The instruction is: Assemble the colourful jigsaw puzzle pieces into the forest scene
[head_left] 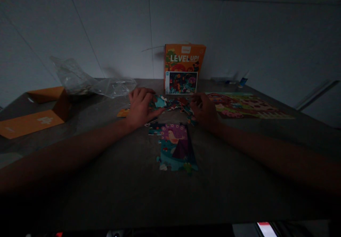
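Loose jigsaw puzzle pieces (176,104) lie in a pile between my two hands. My left hand (141,107) rests at the pile's left side, thumb and fingers apart, with a light-blue piece (160,101) by its fingertips. At the right side of the pile, my right hand (204,111) has its fingers curled in; what they hold, if anything, is hidden. Closer to me lies a joined puzzle section (174,148) showing a bird, purple shapes and teal ground. Its left edge is uneven, with tabs sticking out.
Behind the pile stands an orange "LEVEL UP!" box (185,57), a picture card (181,83) leaning on it. An assembled farm-like puzzle (245,105) lies right. On the left are clear plastic bags (77,75) and an orange box sleeve (34,121). A small blue-labelled bottle (243,81) stands back right.
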A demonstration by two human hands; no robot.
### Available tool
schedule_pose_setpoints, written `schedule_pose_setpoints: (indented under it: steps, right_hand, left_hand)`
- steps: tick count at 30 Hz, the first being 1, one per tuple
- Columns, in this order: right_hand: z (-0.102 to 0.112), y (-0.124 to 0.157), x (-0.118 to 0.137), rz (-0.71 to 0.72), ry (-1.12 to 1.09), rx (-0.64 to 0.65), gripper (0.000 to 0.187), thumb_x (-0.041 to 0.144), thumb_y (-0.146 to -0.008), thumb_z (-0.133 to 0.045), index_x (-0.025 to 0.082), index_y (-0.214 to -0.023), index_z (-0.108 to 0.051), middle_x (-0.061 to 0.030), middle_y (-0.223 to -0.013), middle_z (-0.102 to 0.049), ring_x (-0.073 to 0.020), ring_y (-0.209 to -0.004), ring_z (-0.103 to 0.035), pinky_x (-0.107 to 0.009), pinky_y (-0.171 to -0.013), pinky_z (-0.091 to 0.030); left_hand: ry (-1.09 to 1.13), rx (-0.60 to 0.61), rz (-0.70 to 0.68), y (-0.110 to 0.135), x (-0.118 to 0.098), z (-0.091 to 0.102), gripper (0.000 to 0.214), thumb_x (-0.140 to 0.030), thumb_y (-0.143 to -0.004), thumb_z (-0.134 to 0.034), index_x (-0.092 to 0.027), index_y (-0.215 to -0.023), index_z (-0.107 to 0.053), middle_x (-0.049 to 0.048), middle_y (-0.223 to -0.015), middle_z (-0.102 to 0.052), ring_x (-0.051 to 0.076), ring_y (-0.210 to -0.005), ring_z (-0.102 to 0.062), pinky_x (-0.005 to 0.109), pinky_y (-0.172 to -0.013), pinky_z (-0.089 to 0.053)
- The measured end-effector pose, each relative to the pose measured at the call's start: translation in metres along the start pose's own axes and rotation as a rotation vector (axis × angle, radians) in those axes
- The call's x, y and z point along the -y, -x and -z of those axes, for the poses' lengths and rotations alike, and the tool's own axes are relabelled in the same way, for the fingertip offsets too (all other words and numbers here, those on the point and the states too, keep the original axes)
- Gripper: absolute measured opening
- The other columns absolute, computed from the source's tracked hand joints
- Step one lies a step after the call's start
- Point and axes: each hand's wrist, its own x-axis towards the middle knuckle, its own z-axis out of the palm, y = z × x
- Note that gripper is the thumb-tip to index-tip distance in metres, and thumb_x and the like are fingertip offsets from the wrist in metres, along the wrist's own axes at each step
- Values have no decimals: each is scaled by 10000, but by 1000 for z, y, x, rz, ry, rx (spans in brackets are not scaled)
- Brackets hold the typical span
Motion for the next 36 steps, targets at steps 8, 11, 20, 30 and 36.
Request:
schedule_pose_setpoints:
  steps: [8,11,20,30,36]
  right_hand:
    - [-7,6,-7,-66,439,203,550,424,-804,-686,146,-1254,-534,-214,-1217,-626,-373,-1158,-590,-540,-984,-483]
    - [-7,8,-3,-108,503,251,662,515,-798,-699,146,-1310,-498,-229,-1278,-599,-405,-1218,-559,-559,-983,-476]
    - [-4,9,5,-112,544,338,618,472,-857,-647,111,-1330,-482,-239,-1286,-604,-392,-1178,-593,-533,-962,-489]
    - [-5,6,-8,124,306,144,526,338,-841,-685,173,-1305,-499,-197,-1238,-605,-371,-1150,-588,-550,-946,-518]
    - [2,8,12,519,18,175,512,386,-923,-670,235,-1366,-462,-137,-1279,-584,-320,-1230,-558,-531,-1052,-493]
  left_hand:
    - [-197,111,546,-2,11,-10,385,-555,-809,-720,-200,-953,-682,184,-1282,-583,434,-1262,-473,603,-1015,-420]
    - [-232,272,606,-3,12,-10,407,-564,-798,-703,-177,-921,-709,211,-1299,-569,457,-1277,-460,634,-1020,-424]
    - [-232,339,526,-3,8,-7,213,-373,-819,-672,-195,-906,-751,187,-1387,-535,432,-1326,-434,617,-1031,-416]
    - [51,206,-131,1,1,-2,379,-275,-871,-576,-211,-1227,-688,135,-1300,-670,388,-1292,-501,601,-1043,-377]
    - [251,273,-513,-1,-4,5,504,-217,-925,-508,-257,-1421,-593,89,-1231,-748,313,-1359,-536,520,-1069,-420]
